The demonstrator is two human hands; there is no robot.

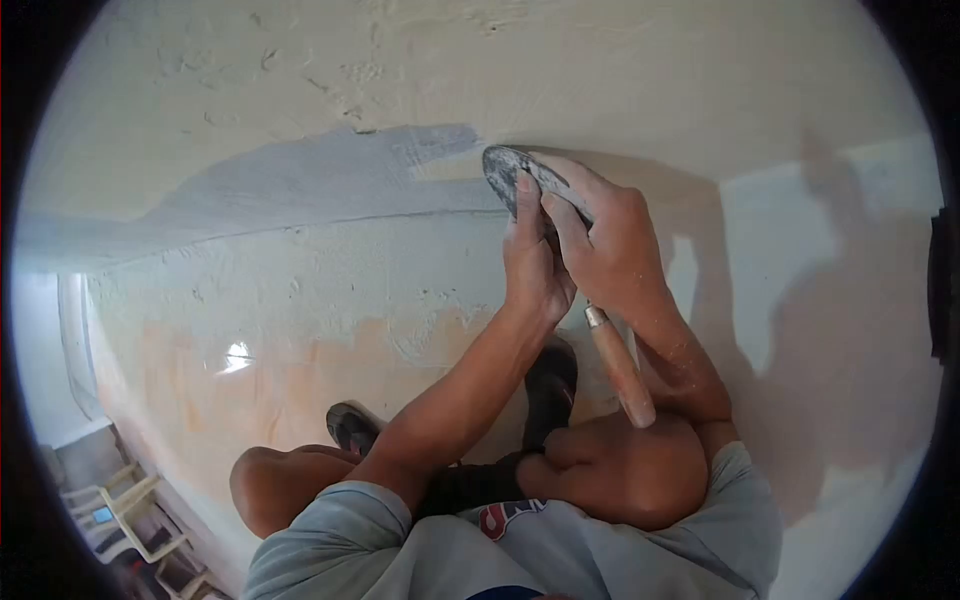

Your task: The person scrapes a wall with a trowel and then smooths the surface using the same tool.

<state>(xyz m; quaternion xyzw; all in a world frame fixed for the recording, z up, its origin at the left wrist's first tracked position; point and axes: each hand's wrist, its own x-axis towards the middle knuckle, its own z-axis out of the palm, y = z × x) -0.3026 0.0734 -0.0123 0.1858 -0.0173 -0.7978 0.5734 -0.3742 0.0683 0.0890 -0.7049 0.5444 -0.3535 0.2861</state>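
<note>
Person crouches, both hands on a trowel (505,172). Left hand (532,255) pinches the blade, thumb flat on its face; right hand (605,235) is clamped around the blade's right edge. Trowel is right of centre, blade at the far end, handle pointing near, beside the right forearm and over the right knee (640,475). Grey patch (290,180) far left of the blade, on a pale, rough surface (560,80). Shoes (552,385) nearer, below the hands. Wooden frame (130,505) near left.

Fingers (527,200) partly hide the trowel blade (506,170)
</note>
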